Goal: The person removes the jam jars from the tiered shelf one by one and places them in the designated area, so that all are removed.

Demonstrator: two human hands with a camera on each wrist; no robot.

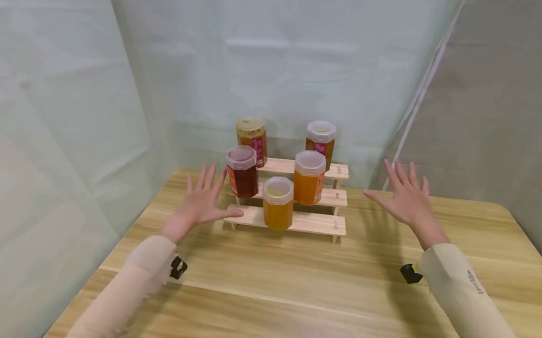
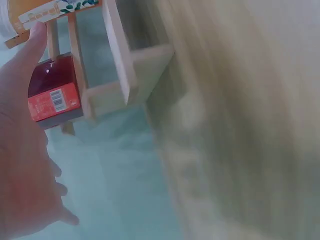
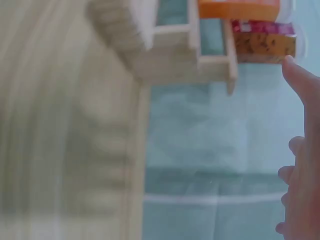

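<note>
While both your hands hover flat above the table (image 1: 287, 301), note the layout: your left hand (image 1: 202, 198) has its fingers (image 1: 208, 176) spread and released, holding nothing, with the dark red jar (image 1: 243, 173) just ahead and to the right of the fingertips, upright on the middle step of the wooden rack (image 1: 315, 223). Your right hand (image 1: 407, 198) is likewise splayed and empty, well apart from the rack, the orange jar (image 1: 309, 177) lying to its left. Judgement: the left hand is nearer a jar.
</note>
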